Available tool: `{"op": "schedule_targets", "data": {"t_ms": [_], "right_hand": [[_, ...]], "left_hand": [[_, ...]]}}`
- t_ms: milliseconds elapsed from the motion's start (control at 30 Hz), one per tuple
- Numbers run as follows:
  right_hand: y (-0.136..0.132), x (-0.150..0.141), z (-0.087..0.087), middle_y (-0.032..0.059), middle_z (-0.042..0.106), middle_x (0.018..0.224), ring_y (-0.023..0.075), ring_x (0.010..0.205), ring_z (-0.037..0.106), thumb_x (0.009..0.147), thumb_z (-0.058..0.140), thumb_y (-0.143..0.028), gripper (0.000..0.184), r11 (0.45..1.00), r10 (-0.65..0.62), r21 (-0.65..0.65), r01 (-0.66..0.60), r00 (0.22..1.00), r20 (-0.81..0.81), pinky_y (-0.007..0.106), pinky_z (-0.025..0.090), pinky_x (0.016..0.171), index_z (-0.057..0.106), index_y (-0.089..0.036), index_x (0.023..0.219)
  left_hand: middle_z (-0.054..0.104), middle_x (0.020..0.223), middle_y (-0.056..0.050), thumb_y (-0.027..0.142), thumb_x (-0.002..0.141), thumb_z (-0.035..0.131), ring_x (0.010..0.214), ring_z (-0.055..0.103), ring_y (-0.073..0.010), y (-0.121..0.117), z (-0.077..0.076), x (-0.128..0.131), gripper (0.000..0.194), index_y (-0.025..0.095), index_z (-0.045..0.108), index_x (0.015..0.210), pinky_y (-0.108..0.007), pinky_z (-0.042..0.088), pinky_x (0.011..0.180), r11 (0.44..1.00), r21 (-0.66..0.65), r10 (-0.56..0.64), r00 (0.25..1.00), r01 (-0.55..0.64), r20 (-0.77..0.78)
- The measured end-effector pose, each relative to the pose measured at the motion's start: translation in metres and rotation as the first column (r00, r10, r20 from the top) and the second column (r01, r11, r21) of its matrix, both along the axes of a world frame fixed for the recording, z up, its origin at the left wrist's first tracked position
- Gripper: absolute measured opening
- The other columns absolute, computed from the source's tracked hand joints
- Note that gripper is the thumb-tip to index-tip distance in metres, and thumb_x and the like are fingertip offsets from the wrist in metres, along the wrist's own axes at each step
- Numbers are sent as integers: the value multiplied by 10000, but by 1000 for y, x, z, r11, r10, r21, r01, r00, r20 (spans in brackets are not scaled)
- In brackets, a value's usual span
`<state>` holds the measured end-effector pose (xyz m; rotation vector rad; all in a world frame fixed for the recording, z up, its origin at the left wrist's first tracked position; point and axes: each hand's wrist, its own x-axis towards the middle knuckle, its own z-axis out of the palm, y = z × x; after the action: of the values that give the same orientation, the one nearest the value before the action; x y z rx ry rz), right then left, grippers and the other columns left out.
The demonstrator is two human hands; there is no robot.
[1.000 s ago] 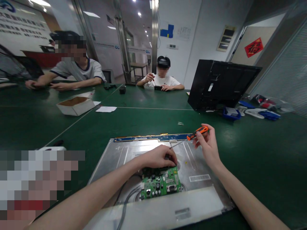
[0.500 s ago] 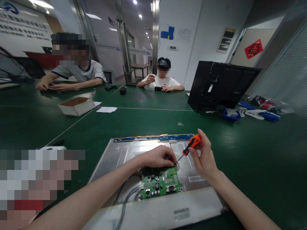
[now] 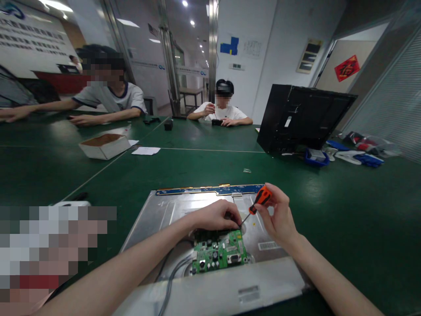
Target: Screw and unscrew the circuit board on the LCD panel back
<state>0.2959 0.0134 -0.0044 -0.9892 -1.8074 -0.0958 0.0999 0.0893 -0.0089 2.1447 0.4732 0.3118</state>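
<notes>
My right hand [image 3: 279, 216] grips the orange and black handle of a screwdriver [image 3: 261, 197]. The thin shaft slants down to the left, its tip at the far right corner of a green circuit board [image 3: 219, 252]. There my left hand [image 3: 219, 215] has its thumb and fingers pinched together beside the tip; what they hold, if anything, is too small to make out. The board lies on a silver metal panel [image 3: 164, 210], and the left hand hides part of its far edge. Along the panel's far edge runs a narrow blue board [image 3: 197, 190].
Grey cables [image 3: 173, 274] run from the board toward me. A black monitor [image 3: 302, 116] stands back right, near a blue tray [image 3: 316, 158] and gloves [image 3: 362, 158]. An open box [image 3: 105, 147] and papers [image 3: 146, 151] lie left. Two people [image 3: 112, 96] sit across the green table [image 3: 345, 210].
My right hand's fingers have shifted slightly left and down on the screwdriver handle, tilting it a little. My left hand stays put. The person at left has stretched an arm out leftward.
</notes>
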Motion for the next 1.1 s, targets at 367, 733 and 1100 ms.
{"op": "schedule_targets", "data": {"t_ms": [367, 733, 1100], "right_hand": [[-3, 2, 2, 50, 588, 947, 147, 616, 588, 917, 515, -203, 545, 999, 39, 29, -39, 999, 1, 313, 553, 554, 254, -302, 1385], [-4, -1, 9, 33, 615, 909, 144, 615, 614, 913, 520, -207, 592, 998, 65, 0, -66, 996, 57, 282, 548, 518, 243, -308, 1426], [-8, -8, 10, 14, 639, 866, 139, 579, 613, 879, 535, -154, 653, 997, 83, 7, -83, 996, 37, 275, 539, 487, 235, -314, 1437]], "left_hand": [[692, 795, -5, 97, 764, 668, 746, 621, -147, 0, -1, 0, 142, 164, 726, 875, -220, 454, 686, 1000, -30, 7, 1000, -7, 3], [680, 768, 2, 79, 753, 665, 719, 615, -136, 0, -2, 1, 127, 155, 716, 840, -218, 459, 680, 999, -42, 6, 1000, -5, 21], [680, 766, -4, 103, 751, 665, 731, 609, -150, 0, 2, 1, 106, 158, 716, 826, -234, 458, 688, 999, -38, -17, 1000, 18, 26]]}}
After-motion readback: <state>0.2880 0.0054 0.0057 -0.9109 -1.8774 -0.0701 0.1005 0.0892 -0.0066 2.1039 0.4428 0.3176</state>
